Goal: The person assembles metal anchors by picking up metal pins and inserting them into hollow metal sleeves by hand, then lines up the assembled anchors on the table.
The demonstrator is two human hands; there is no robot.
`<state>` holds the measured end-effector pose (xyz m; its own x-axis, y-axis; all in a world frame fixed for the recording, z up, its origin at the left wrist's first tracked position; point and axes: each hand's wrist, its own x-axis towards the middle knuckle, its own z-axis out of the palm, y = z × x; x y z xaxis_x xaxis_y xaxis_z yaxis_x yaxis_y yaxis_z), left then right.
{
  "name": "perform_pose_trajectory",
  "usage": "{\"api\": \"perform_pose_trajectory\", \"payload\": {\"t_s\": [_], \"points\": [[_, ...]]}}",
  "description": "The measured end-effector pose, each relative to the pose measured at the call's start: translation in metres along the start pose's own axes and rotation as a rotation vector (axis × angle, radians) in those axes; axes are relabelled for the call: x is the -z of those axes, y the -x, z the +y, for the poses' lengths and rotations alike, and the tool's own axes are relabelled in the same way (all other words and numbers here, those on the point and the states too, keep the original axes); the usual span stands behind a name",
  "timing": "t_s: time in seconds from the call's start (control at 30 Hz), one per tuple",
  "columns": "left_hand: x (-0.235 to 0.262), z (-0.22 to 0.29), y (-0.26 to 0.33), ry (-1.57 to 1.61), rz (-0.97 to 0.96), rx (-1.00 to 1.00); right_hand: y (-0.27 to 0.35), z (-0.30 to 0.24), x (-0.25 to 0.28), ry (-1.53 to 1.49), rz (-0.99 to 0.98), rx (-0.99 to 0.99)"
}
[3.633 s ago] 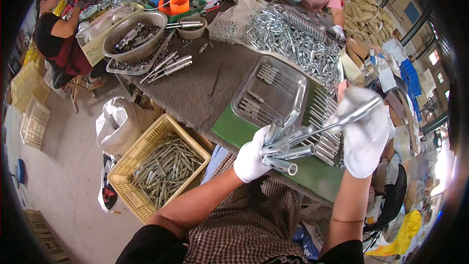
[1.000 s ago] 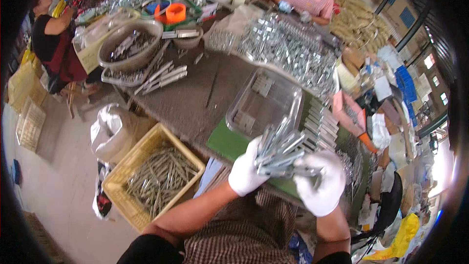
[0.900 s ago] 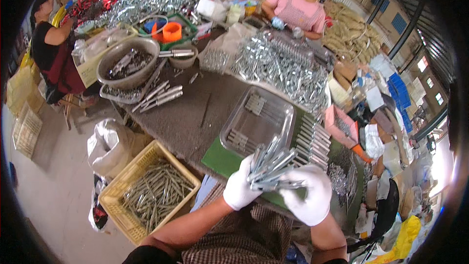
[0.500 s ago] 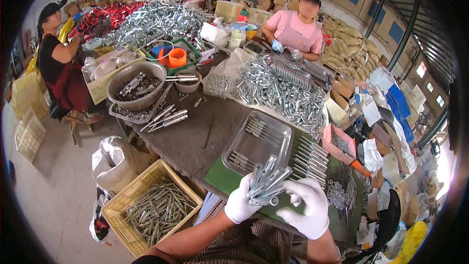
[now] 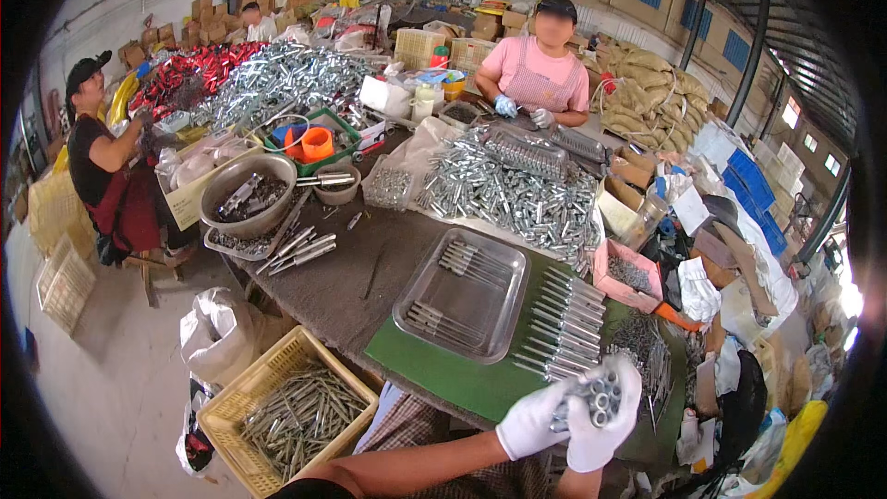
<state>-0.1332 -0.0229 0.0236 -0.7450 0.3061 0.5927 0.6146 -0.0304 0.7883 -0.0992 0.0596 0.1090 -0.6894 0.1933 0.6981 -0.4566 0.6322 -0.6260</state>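
At the front right of the table, my two white-gloved hands are together around a bundle of shiny metal tubes (image 5: pixel 605 399), whose round hollow ends face up. My left hand (image 5: pixel 534 422) grips the bundle from the left, and my right hand (image 5: pixel 602 430) wraps its right side. Just beyond them, a row of metal rods with sleeves (image 5: pixel 565 319) lies on a green mat (image 5: pixel 443 363). To the left stands a clear plastic tray (image 5: pixel 504 351) with two groups of similar rods inside.
A yellow crate (image 5: pixel 217 430) of long metal pieces stands at lower left. Metal sleeves (image 5: pixel 499 189) are heaped farther back, beside a pink box (image 5: pixel 601 268) of small parts. A grey basin (image 5: pixel 212 189) sits at left. Co-workers sit across (image 5: pixel 540 74) and at left (image 5: pixel 102 148).
Both hands have moved right with the tubes. My right hand, apart from the bundle before, now closes around it. The tubes' open ends have turned upward, and the view has shifted.
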Motion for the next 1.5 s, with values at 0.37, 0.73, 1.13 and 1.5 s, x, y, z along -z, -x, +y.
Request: {"api": "perform_pose_trajectory", "payload": {"t_s": [0.37, 0.73, 1.13, 1.5], "points": [[-0.034, 0.007, -0.021, 0.049, -0.254, 0.003, 0.007, 0.022, 0.050, 0.010, -0.084, -0.194], [-0.027, 0.026, -0.088, -0.255, -0.234, -0.267, -0.021, 0.039, 0.057, -0.331, 0.097, -0.191], [-0.002, -0.061, -0.229, -0.915, -0.699, -0.241, -0.108, 0.192, -0.027, -0.831, 0.061, -0.558], [-0.004, -0.101, -0.241, -0.994, -0.935, -0.136, -0.104, 0.235, -0.050, -0.277, -0.028, -0.578]]}}
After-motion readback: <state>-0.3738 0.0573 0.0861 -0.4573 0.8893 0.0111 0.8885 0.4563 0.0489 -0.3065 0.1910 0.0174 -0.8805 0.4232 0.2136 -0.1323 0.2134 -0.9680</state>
